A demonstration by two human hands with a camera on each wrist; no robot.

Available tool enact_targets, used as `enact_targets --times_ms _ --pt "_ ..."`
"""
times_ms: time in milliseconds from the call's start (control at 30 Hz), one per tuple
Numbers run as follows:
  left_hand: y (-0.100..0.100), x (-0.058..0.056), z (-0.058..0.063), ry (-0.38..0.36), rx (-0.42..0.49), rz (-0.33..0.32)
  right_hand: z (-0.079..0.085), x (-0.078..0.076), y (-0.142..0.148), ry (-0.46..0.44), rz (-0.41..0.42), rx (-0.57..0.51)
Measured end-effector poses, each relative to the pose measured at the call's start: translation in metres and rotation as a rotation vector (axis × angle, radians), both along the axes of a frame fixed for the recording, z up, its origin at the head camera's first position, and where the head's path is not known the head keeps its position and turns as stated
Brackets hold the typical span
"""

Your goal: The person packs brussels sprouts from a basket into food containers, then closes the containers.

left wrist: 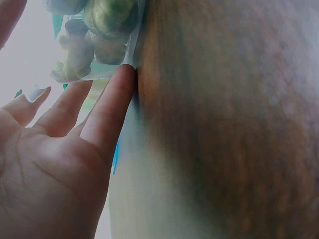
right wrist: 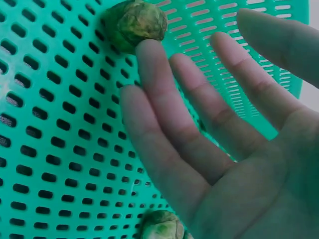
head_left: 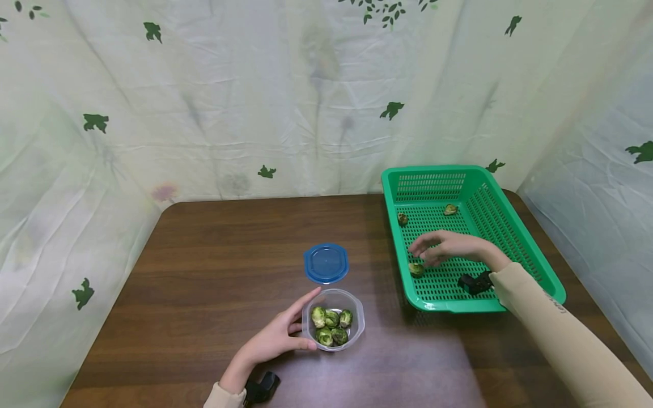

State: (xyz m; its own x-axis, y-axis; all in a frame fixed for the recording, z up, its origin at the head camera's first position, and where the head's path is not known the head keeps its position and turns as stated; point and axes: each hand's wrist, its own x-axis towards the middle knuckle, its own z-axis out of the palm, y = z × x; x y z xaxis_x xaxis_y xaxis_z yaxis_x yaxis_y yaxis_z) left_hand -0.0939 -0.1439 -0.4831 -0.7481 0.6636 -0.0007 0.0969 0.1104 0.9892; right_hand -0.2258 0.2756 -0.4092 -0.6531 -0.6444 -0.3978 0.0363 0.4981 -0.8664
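My left hand [head_left: 278, 338] holds the left side of a clear plastic container [head_left: 359, 323], thumb at the near side and forefinger at the far rim. Several Brussels sprouts [head_left: 331, 319] lie in the container. In the left wrist view, a finger [left wrist: 112, 107] touches its wall close to the tabletop. My right hand [head_left: 446, 247] hovers inside a green basket [head_left: 525, 260] with its fingers spread and nothing in them. Right by those fingertips is a Brussels sprout [head_left: 416, 270]; in the right wrist view one fingertip overlaps a sprout [right wrist: 137, 25].
Behind the container lies a blue lid [head_left: 326, 263] on the brown wooden table [head_left: 224, 272]. Two more sprouts, one at the left wall [head_left: 402, 219] and one farther back [head_left: 450, 209], lie in the basket. A leaf-patterned white curtain [head_left: 285, 102] hangs around the table.
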Motion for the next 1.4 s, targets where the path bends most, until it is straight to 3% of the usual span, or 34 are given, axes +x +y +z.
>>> enact_targets --times_ms 300,633,1100,1400 --pt "0.0 0.0 0.0 -0.005 0.001 -0.001 -0.006 0.001 -0.002 -0.022 0.049 0.084" --pt "0.0 0.0 0.0 -0.002 0.004 -0.002 -0.008 0.002 -0.002 -0.038 0.049 0.078" --pt "0.0 -0.001 0.0 0.014 0.001 -0.003 0.001 0.002 0.001 0.041 -0.115 -0.062" --pt "0.0 0.0 0.001 0.009 -0.01 0.003 0.016 0.007 0.004 0.104 -0.183 -0.108"
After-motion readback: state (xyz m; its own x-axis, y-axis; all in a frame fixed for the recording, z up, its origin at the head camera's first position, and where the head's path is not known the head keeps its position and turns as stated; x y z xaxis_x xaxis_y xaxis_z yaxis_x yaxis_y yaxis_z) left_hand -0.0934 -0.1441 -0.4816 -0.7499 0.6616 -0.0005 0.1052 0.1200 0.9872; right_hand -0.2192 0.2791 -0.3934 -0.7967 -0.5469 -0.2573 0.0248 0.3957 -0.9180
